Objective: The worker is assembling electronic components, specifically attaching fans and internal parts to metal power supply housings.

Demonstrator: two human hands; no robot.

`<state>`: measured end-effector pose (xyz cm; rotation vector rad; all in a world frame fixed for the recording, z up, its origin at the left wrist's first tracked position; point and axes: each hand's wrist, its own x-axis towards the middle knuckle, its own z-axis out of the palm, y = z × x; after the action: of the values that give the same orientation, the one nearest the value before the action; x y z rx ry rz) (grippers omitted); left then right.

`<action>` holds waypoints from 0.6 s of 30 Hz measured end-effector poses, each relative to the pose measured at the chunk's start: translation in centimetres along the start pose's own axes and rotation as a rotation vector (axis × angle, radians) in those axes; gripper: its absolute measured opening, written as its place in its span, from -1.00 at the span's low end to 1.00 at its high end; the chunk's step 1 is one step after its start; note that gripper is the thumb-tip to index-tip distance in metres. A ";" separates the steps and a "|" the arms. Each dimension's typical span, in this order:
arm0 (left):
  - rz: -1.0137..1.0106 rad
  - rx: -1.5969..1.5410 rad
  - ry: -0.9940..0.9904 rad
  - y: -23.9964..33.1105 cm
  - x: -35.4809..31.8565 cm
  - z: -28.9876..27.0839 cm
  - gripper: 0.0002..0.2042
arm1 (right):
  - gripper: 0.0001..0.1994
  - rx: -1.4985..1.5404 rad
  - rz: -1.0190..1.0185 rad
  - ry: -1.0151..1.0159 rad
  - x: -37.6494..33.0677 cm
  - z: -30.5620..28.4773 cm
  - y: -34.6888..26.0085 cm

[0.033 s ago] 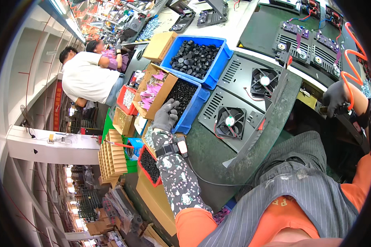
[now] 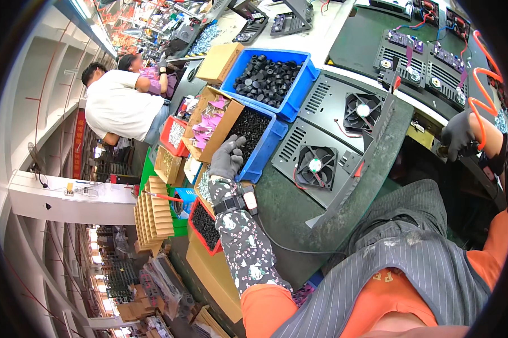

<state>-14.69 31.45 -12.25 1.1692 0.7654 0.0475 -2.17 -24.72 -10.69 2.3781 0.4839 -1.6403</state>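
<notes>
Nearest the body, the left hand (image 2: 227, 159) in a grey glove reaches over the left edge of the counter (image 2: 287, 208), its fingers spread apart and resting on the rim of a blue bin of small black screws (image 2: 253, 130); nothing is clamped in that grip as far as can be seen. A patterned sleeve and a wrist strap with a cord run back from it. The right hand (image 2: 458, 135), also gloved dark, sits at the counter's right edge, fingers curled together around a dark tool handle (image 2: 468, 150) beside a coiled orange hose (image 2: 482, 84); what the tool is cannot be told.

Between the hands lie two black metal panels, each with one fan: the near fan panel (image 2: 316, 166) and the far fan panel (image 2: 361, 110), side by side and almost touching. A bare strip of green mat lies between the near panel and the body, the only open room to move.

Left of the screw bin stand a cardboard box with pink packets (image 2: 209, 127), a red tray of silver parts (image 2: 175, 135) and a lower red tray of black parts (image 2: 204, 225), crowding the left edge. Farther off, a second blue bin of black round caps (image 2: 268, 79) sits next to a closed cardboard box (image 2: 220, 62). At the far right corner, several purple circuit boards (image 2: 411, 48) sit on a dark plate. Two other people (image 2: 118, 104) work well apart to the far left.
</notes>
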 end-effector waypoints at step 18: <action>0.183 -0.592 -0.427 -2.9 -8.2 -3.3 -0.83 | -0.70 0.521 -0.101 0.119 -7.4 5.5 2.6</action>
<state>-23.68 29.51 -11.01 0.6435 0.2318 0.1597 -8.32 -30.20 -5.79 2.8731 0.2134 -1.8588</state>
